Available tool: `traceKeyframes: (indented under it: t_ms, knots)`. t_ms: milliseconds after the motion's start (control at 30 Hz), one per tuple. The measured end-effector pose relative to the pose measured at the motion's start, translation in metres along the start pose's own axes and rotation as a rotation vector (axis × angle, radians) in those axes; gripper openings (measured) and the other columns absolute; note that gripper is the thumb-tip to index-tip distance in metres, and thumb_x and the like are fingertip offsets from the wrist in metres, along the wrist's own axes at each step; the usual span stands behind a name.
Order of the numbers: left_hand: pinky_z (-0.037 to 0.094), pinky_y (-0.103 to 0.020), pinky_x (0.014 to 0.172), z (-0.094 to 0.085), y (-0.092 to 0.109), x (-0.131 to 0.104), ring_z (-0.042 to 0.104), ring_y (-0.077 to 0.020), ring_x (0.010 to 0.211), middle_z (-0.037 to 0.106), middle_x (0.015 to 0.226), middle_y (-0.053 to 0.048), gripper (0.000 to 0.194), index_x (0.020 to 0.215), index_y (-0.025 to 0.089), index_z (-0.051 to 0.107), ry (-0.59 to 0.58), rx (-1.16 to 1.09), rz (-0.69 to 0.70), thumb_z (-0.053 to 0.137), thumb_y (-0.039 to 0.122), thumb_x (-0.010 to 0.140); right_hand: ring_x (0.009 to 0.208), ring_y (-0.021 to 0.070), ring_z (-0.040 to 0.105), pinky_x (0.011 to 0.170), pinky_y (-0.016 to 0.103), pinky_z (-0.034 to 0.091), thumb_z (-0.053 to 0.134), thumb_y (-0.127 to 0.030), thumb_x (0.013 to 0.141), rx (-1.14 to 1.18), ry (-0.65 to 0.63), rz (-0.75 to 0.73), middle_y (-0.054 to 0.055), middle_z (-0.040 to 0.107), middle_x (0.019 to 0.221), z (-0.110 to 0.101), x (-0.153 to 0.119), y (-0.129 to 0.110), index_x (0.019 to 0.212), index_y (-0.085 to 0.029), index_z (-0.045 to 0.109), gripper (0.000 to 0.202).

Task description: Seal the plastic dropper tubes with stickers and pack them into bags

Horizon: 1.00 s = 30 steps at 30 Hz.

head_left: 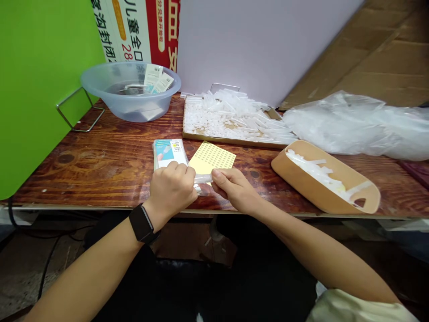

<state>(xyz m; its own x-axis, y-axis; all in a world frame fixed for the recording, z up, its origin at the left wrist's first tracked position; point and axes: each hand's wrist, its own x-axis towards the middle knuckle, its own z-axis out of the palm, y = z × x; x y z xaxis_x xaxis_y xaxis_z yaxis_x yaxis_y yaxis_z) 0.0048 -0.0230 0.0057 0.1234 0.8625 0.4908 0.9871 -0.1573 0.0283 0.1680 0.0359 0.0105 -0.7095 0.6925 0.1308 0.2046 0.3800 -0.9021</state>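
Both hands meet near the front edge of the table around one translucent whitish plastic tube (203, 179). My left hand (173, 185), with a black watch on its wrist, is closed in a fist round the tube's left part. My right hand (234, 185) pinches the other end between thumb and fingers. Something white shows just below the left fist, too small to name. Behind that fist lies a stack of printed cards (171, 152) in clear sleeves. A yellow sheet of small round stickers (212, 157) lies beside the stack, partly hidden by the hands.
A blue translucent basin (134, 105) with printed packets stands back left. Behind the stickers, a shallow cardboard tray (234, 141) holds many clear tubes and small white pieces. At right are a tan bin (301, 181) with white strips and a clear plastic bag (355, 123).
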Motion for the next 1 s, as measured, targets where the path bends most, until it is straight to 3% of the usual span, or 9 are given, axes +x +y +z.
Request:
traceKeyframes:
  t_ms: [67,100,200,267,400,533,700,1000]
  knots:
    - [0.021,-0.032,0.05,0.002,-0.001,0.001,0.057,-0.0237,0.064,0.062,0.063,-0.011,0.021,0.064,0.014,0.063,-0.007,-0.043,-0.034,0.043,0.01,0.066,0.039,0.0076,0.031,0.042,0.024,0.024,0.037,-0.067,0.088,0.066,-0.061,0.103,-0.004,0.037,0.044,-0.011,0.006,0.003,0.055,-0.019,0.043,0.058]
    - [0.022,-0.032,0.051,0.004,-0.002,0.002,0.056,-0.0227,0.064,0.063,0.065,-0.01,0.02,0.065,0.015,0.062,-0.021,-0.091,-0.07,0.043,0.009,0.065,0.038,0.0083,0.035,0.041,0.024,0.026,0.037,-0.068,0.087,0.06,-0.032,0.127,-0.003,0.041,0.045,-0.019,0.011,0.008,0.058,-0.018,0.047,0.059]
    - [0.027,-0.03,0.055,0.007,-0.008,0.005,0.051,-0.0179,0.061,0.061,0.063,-0.006,0.017,0.06,0.016,0.055,-0.061,-0.338,-0.197,0.042,0.006,0.064,0.049,0.0126,0.05,0.048,0.025,0.036,0.044,-0.06,0.088,-0.165,0.263,0.039,0.002,0.055,0.057,-0.045,0.026,0.034,0.068,-0.017,0.057,0.049]
    - [0.029,-0.029,0.056,0.008,-0.011,0.007,0.048,-0.015,0.059,0.058,0.06,-0.002,0.014,0.058,0.016,0.05,-0.059,-0.566,-0.295,0.043,0.006,0.065,0.062,0.0162,0.055,0.058,0.028,0.041,0.051,-0.044,0.087,-0.419,0.327,-0.049,0.006,0.062,0.068,-0.058,0.034,0.055,0.071,-0.016,0.061,0.034]
    - [0.035,-0.025,0.05,0.007,-0.012,0.014,0.046,-0.0118,0.051,0.052,0.056,0.002,0.003,0.066,0.016,0.053,-0.143,-1.097,-0.548,0.053,0.014,0.067,0.074,0.0201,0.059,0.069,0.033,0.045,0.054,-0.024,0.083,-0.625,0.109,-0.167,0.01,0.065,0.086,-0.069,0.037,0.085,0.085,-0.014,0.068,0.018]
    - [0.042,-0.023,0.043,0.001,-0.009,0.018,0.051,-0.0105,0.046,0.06,0.067,-0.001,0.01,0.079,0.015,0.053,-0.247,-1.465,-0.699,0.057,0.018,0.069,0.085,0.0225,0.061,0.077,0.037,0.048,0.057,-0.025,0.083,-0.575,-0.018,-0.242,0.011,0.065,0.094,-0.077,0.027,0.092,0.089,-0.016,0.071,0.018]
    - [0.045,-0.022,0.044,-0.002,-0.009,0.017,0.054,-0.0102,0.045,0.064,0.069,-0.001,0.022,0.092,0.016,0.047,-0.23,-1.581,-0.725,0.058,0.018,0.074,0.085,0.0211,0.06,0.08,0.038,0.048,0.064,-0.027,0.08,-0.457,-0.045,-0.229,0.007,0.064,0.089,-0.084,0.015,0.097,0.081,-0.021,0.073,0.011]
    - [0.042,-0.019,0.04,-0.005,-0.005,0.019,0.054,-0.01,0.044,0.064,0.067,-0.002,0.015,0.085,0.014,0.05,-0.255,-1.558,-0.732,0.058,0.015,0.072,0.082,0.0204,0.057,0.079,0.038,0.046,0.064,-0.028,0.08,-0.379,-0.042,-0.213,0.005,0.06,0.082,-0.082,0.015,0.105,0.076,-0.02,0.069,0.01]
